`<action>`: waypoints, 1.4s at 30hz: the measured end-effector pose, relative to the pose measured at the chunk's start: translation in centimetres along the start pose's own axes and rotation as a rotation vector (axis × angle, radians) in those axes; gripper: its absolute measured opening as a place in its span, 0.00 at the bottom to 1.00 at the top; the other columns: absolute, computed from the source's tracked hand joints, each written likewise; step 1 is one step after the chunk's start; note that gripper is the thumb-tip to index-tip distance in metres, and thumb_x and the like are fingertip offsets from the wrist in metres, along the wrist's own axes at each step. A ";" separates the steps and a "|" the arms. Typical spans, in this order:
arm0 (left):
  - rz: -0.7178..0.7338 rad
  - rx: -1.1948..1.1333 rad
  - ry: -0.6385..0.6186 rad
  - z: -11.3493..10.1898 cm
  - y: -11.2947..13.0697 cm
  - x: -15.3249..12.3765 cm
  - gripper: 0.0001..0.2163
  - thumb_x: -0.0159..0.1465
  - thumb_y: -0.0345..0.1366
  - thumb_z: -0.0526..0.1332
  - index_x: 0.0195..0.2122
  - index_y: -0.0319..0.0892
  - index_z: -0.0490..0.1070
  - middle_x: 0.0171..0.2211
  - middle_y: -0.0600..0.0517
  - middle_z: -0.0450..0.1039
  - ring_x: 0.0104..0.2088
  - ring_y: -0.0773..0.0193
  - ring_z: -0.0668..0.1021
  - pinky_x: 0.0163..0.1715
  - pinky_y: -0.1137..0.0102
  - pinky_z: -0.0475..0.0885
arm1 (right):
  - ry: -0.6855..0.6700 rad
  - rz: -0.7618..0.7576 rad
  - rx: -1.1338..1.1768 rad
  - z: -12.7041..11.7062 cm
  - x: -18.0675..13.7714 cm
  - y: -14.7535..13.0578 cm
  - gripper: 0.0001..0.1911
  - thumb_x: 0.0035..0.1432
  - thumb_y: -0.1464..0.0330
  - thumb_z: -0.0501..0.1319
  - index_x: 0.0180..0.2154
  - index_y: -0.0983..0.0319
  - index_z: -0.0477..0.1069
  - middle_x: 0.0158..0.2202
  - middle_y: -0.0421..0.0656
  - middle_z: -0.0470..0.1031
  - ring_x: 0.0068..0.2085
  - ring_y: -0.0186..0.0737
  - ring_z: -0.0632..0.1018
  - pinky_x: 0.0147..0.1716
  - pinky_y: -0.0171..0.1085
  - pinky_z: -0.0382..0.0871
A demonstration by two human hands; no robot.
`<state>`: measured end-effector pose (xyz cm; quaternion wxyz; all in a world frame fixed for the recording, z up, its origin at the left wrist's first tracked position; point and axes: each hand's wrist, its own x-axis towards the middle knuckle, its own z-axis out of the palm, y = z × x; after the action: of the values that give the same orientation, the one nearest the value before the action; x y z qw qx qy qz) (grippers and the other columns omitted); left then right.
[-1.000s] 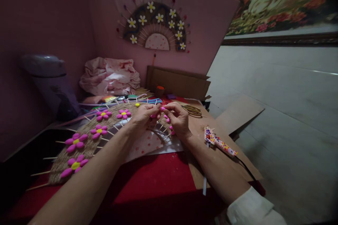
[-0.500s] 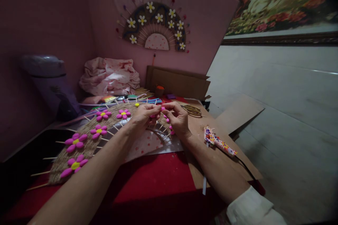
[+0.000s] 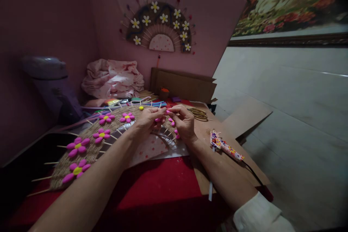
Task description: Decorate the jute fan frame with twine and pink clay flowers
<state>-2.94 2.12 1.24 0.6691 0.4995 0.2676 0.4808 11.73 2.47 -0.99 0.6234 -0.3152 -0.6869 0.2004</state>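
apparently, the pink bit (image 3: 168, 111) is pinched by both the left hand (image 3: 148, 119) and the right hand (image 3: 186, 125), fingertips nearly meeting, perhaps so that it can be worked evenly. the fan (image 3: 88, 132) is laid beneath and left of the hands, where its flowers (image 3: 78, 145) can be seen. the glue gun (image 3: 228, 148) is set right of the right hand, probably for reach, with its cord (image 3: 254, 174) led away from the fan.

The pink piece (image 3: 168, 112) is mostly covered by the right hand (image 3: 185, 122), its shape too small to tell; whether the left hand (image 3: 150, 119) grips it is unclear. That hand hides some of the fan (image 3: 115, 119). Near the tabletop's (image 3: 163, 177) left edge, shadow obscures the flask's foot (image 3: 69, 112). The painting (image 3: 293, 7) is cut off.
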 end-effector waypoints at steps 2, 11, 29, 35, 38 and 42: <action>-0.004 0.001 -0.005 0.1 0.1 -0.1 0.16 0.47 0.41 0.70 0.20 0.36 0.65 0.17 0.55 0.65 0.14 0.77 0.61 0.13 0.79 0.52 | -0.005 0.006 -0.002 0.0 0.0 0.0 0.05 0.55 0.64 0.63 0.32 0.59 0.73 0.33 0.41 0.72 0.34 0.36 0.73 0.24 0.33 0.64; -0.008 -0.002 0.006 0.2 0.2 -0.2 0.15 0.48 0.42 0.69 0.21 0.36 0.66 0.17 0.55 0.65 0.14 0.77 0.62 0.13 0.79 0.52 | -0.013 0.020 -0.019 -0.1 -0.1 -0.2 0.08 0.56 0.62 0.62 0.32 0.60 0.73 0.33 0.42 0.72 0.35 0.36 0.73 0.24 0.32 0.64; -0.024 -0.028 -0.034 0.1 0.1 -0.1 0.15 0.48 0.41 0.70 0.22 0.36 0.67 0.17 0.55 0.65 0.13 0.77 0.61 0.13 0.78 0.50 | -0.042 0.036 -0.057 0.0 -0.2 0.0 0.09 0.56 0.62 0.61 0.37 0.59 0.73 0.35 0.42 0.72 0.35 0.37 0.73 0.25 0.33 0.64; -0.014 0.057 0.047 0.2 0.1 -0.2 0.16 0.49 0.44 0.69 0.23 0.36 0.67 0.16 0.55 0.64 0.13 0.78 0.61 0.12 0.80 0.50 | -0.016 0.036 -0.044 0.1 -0.2 -0.2 0.08 0.56 0.62 0.61 0.34 0.60 0.71 0.35 0.42 0.73 0.34 0.36 0.73 0.25 0.33 0.63; -0.006 0.102 0.060 0.2 0.0 -0.1 0.17 0.51 0.48 0.67 0.24 0.36 0.68 0.17 0.55 0.64 0.13 0.78 0.61 0.12 0.80 0.50 | -0.023 0.028 -0.104 0.1 -0.2 -0.2 0.07 0.57 0.63 0.60 0.35 0.60 0.70 0.34 0.42 0.73 0.33 0.36 0.72 0.26 0.33 0.63; -0.002 0.172 0.040 0.0 0.0 0.0 0.17 0.51 0.47 0.67 0.23 0.37 0.69 0.17 0.55 0.65 0.13 0.77 0.62 0.12 0.79 0.52 | -0.045 -0.098 -0.234 0.1 -0.2 -0.4 0.02 0.57 0.69 0.60 0.33 0.60 0.70 0.33 0.41 0.71 0.34 0.36 0.71 0.29 0.34 0.63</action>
<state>-2.90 2.08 1.21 0.6187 0.5452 0.3218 0.4652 11.56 2.07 -0.93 0.5757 -0.3475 -0.7340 0.0951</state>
